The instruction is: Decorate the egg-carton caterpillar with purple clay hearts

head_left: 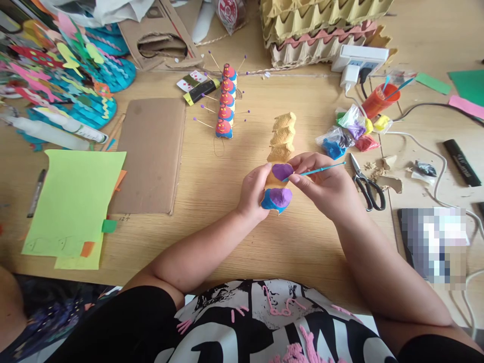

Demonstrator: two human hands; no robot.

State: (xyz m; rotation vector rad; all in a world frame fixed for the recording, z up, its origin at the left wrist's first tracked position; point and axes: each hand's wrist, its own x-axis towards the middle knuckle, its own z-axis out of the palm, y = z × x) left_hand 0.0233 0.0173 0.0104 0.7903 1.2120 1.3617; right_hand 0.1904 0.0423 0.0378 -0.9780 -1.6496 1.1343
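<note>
My left hand point(254, 194) grips a strip cut from an egg carton point(283, 136) by its lower left side. Three of its cups are bare tan cardboard. The nearest cup is covered in purple and blue, and the cup above it carries a purple patch point(282, 172). My right hand point(321, 184) pinches a thin blue modelling stick point(321, 169), its tip at the edge of that purple patch. Farther off stands a finished-looking caterpillar point(226, 103) of red and blue cups with purple-tipped sticks.
Bags of coloured clay point(335, 146), scissors point(366, 184) and an orange cup point(380, 100) lie to the right. Cardboard point(149, 154) and green paper point(71, 201) are on the left. Stacked egg trays point(313, 30) and a power strip point(361, 55) stand at the back.
</note>
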